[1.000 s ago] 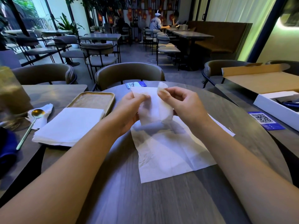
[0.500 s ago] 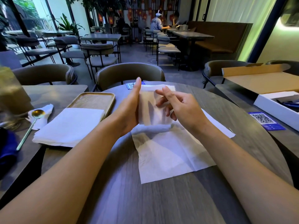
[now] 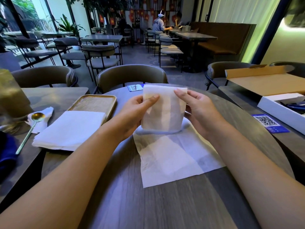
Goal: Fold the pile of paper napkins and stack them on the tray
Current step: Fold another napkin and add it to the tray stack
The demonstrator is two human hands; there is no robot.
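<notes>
Café room, round wooden table [image 3: 165, 204], tray [image 3: 94, 103]

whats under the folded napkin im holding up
An unfolded napkin lies flat on the round table below the folded napkin, which both hands hold up. Its far edge and the table behind are hidden.

The wooden tray [image 3: 94, 103] lay at ten o'clock, its bed bare; the napkin pile [image 3: 71, 129] overlapped its near rim, blocking a low approach from six. A spoon [image 3: 31, 128] lay beside the pile at nine. An unfolded napkin [image 3: 175, 157] covered the round table [image 3: 148, 204] centrally; bare tabletop stretched nearer, at six.
</notes>
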